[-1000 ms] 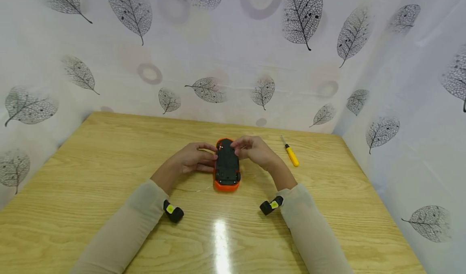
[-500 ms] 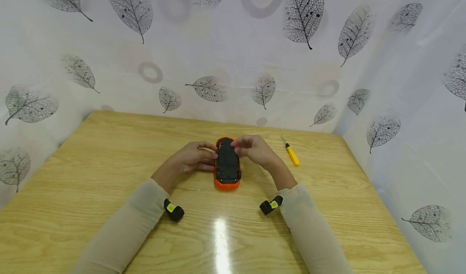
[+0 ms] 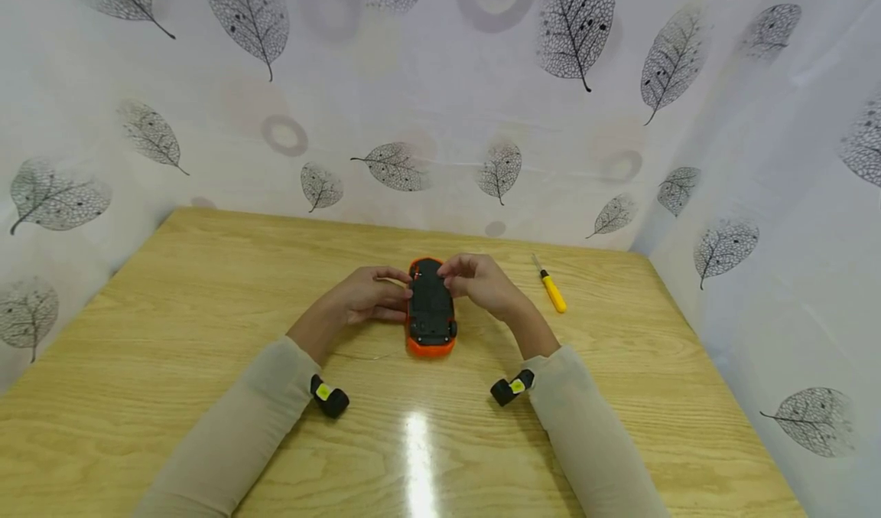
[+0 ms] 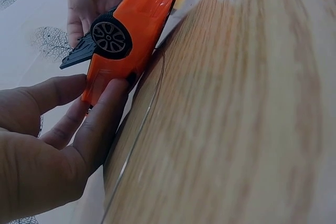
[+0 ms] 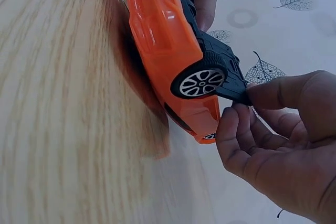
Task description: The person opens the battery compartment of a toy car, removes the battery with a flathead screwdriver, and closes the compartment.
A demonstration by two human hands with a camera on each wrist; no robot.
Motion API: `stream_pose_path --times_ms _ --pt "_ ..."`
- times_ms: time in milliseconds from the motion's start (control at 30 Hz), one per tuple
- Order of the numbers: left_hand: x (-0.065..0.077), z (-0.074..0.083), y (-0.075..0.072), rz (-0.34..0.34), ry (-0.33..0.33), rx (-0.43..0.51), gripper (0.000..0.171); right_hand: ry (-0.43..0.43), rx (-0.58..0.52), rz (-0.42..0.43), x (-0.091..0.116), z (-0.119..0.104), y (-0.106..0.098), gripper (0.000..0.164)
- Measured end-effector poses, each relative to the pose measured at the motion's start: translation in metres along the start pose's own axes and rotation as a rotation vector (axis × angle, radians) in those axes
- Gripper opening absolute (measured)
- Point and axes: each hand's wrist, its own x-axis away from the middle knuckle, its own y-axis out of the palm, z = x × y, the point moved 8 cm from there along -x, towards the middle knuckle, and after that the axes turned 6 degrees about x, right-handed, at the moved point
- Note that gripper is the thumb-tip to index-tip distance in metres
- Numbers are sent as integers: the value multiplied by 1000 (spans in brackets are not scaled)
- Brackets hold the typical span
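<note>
A toy car lies upside down on the table, its orange body (image 4: 144, 17) below and its black base plate (image 3: 431, 296) on top. One end of the base plate (image 5: 233, 93) stands lifted away from the body. My left hand (image 3: 372, 296) holds the side of the orange body, thumb and fingers on either side of its edge in the left wrist view. With thumb and fingers, my right hand (image 3: 485, 285) pinches the raised end of the plate. Spoked wheels (image 5: 202, 83) show at the car's side. The inside of the car is hidden.
A yellow-handled screwdriver (image 3: 553, 292) lies on the wooden table (image 3: 206, 296) to the right of the hands. Beside the car runs a thin wire-like strand (image 4: 131, 148). A leaf-patterned curtain (image 3: 427, 105) hangs behind the table and along its sides.
</note>
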Motion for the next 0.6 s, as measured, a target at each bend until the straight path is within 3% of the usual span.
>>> stream_pose_path --times_ms 600 --pt "-2 -1 -1 7 -7 12 37 -18 -65 -49 2 0 -1 17"
